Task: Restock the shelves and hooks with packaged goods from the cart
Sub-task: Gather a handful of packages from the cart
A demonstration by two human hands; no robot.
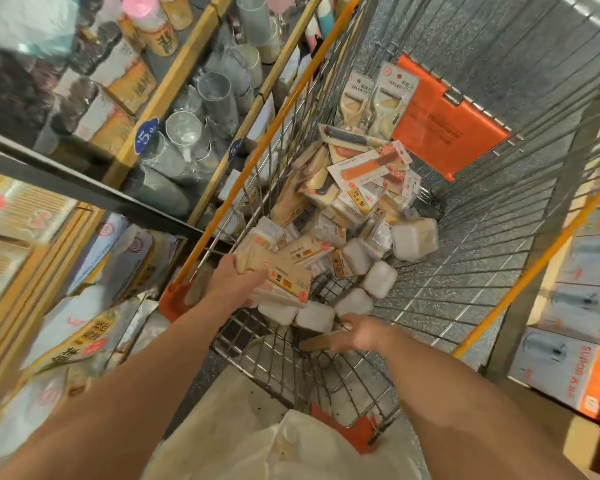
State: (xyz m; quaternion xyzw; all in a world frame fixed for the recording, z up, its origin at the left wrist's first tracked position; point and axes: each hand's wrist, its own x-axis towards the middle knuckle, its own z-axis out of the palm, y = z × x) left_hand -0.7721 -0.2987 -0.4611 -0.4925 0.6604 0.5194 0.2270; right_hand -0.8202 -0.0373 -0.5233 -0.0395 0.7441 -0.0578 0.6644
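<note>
A wire shopping cart (471, 237) with orange trim holds a heap of packaged goods (357, 199): carded peelers, flat beige packs and white square boxes (378, 278). My left hand (238, 284) grips a stack of flat beige packs (278, 277) over the cart's near left corner. My right hand (364, 332) reaches low into the cart and holds a narrow beige pack (317, 341) just in front of the white boxes. The image is blurred, so the finger positions of the right hand are unclear.
Wooden-edged shelves (174, 81) on the left carry clear glasses (205, 109), boxed goods and bagged packs (84, 334). White and orange boxes (575, 323) line the shelf at right. An orange flap (444, 123) hangs at the cart's far end. Speckled floor shows through the wire.
</note>
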